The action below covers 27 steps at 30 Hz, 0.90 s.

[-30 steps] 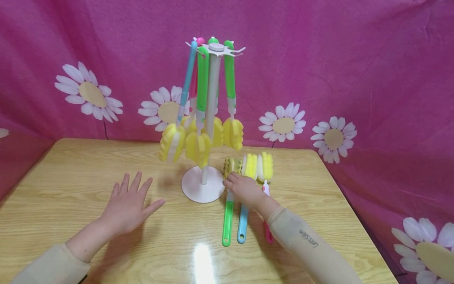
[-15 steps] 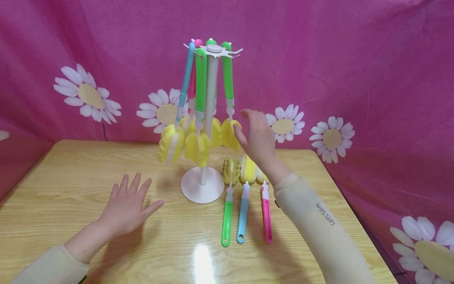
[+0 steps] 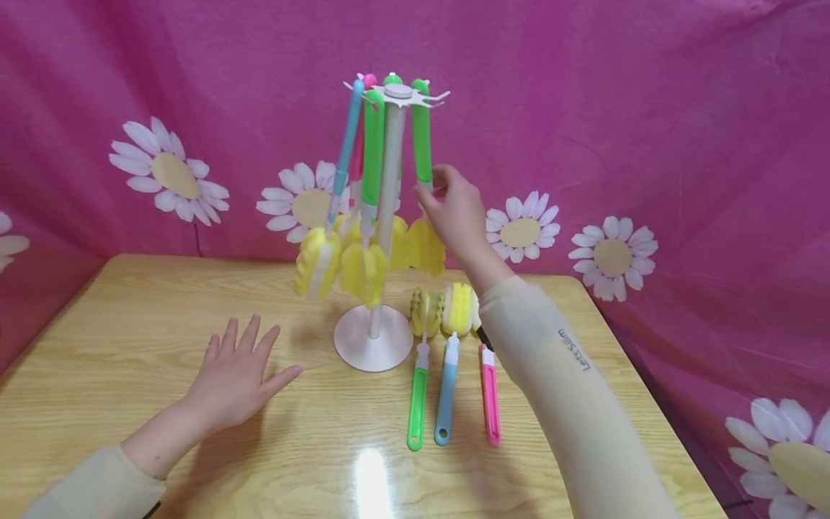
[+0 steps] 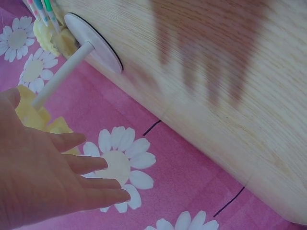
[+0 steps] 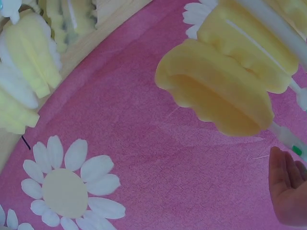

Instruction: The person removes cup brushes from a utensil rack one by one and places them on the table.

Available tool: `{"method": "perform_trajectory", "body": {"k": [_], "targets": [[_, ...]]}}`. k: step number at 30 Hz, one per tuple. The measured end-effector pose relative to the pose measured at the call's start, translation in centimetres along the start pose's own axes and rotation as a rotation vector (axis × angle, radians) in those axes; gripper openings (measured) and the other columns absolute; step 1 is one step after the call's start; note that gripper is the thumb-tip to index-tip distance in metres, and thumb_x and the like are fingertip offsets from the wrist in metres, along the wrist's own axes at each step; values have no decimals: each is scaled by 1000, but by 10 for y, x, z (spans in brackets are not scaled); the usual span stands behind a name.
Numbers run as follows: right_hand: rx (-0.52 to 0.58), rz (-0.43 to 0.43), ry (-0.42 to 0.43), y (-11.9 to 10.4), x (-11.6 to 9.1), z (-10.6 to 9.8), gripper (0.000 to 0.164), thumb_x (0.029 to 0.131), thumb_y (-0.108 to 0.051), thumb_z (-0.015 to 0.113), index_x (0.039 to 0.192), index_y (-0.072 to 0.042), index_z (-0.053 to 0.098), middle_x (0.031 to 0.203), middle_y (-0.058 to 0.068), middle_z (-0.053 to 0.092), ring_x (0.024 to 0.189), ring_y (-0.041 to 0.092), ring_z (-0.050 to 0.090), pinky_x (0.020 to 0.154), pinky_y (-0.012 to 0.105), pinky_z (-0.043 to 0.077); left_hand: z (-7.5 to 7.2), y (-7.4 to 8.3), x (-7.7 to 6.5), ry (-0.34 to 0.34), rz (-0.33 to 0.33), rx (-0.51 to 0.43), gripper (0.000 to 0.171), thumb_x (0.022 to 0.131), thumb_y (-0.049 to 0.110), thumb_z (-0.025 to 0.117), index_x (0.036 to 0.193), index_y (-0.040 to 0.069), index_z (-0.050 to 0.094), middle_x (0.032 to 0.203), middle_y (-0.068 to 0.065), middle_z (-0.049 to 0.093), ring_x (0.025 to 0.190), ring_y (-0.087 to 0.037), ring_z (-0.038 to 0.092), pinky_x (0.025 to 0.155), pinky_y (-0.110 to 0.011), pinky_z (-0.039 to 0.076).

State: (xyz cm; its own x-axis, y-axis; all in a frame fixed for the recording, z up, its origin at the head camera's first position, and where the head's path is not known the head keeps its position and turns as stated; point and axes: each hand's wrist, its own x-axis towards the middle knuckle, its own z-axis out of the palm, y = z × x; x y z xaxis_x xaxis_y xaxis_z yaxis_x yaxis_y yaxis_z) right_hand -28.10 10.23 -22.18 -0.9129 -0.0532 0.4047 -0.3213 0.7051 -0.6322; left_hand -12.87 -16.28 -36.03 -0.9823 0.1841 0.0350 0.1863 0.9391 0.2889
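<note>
My right hand [image 3: 457,213] is raised beside a white rack [image 3: 391,173]. Its thumb and fingers pinch the lower handle of a green sponge bottle brush [image 3: 421,137] hanging from the rack's right side. In the right wrist view, that brush's yellow sponge head [image 5: 216,91] hangs beside the curled fingers of my right hand [image 5: 290,191]. My left hand [image 3: 230,378] is at the table's left with fingers spread, holding nothing. A blue brush [image 3: 349,137] and another green brush [image 3: 373,151] hang on the near and left sides, with more brushes partly hidden behind.
Three brushes lie on the wooden table [image 3: 298,461] right of the rack's round base [image 3: 372,353]: a green brush [image 3: 417,411], a blue brush [image 3: 446,396] and a pink brush [image 3: 491,404]. Behind the table hangs a pink cloth [image 3: 545,86] with daisies.
My right hand has risen from the sponge heads of the lying brushes to the hanging green brush, and now pinches its handle. My left hand keeps its place.
</note>
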Motion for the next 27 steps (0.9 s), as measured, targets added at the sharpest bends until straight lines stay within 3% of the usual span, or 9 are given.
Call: {"method": "perform_trajectory", "body": {"k": [5, 8, 27], "targets": [[-26, -3, 28, -1, 2, 3, 29, 94, -23, 56, 115, -5, 61, 92, 10, 66, 76, 19, 57, 63, 26, 47, 0, -1, 0, 3, -3, 11, 79, 91, 59, 44, 139, -4, 39, 146, -36, 22, 132, -61, 12, 102, -73, 13], [-50, -13, 57, -1, 3, 4, 26, 94, -20, 54, 110, -3, 64, 87, 11, 66, 70, 18, 54, 58, 25, 43, 0, -1, 0, 9, 0, 20, 79, 91, 59, 43, 138, -4, 39, 146, -36, 22, 132, -61, 13, 102, -73, 14], [-66, -9, 147, -7, 19, -18, 26, 94, -21, 53, 107, -1, 64, 82, 11, 61, 71, 19, 50, 60, 24, 41, 0, -4, -2, 17, -10, 17, 77, 91, 56, 46, 138, -4, 40, 146, -36, 23, 132, -61, 14, 102, -73, 14]]}}
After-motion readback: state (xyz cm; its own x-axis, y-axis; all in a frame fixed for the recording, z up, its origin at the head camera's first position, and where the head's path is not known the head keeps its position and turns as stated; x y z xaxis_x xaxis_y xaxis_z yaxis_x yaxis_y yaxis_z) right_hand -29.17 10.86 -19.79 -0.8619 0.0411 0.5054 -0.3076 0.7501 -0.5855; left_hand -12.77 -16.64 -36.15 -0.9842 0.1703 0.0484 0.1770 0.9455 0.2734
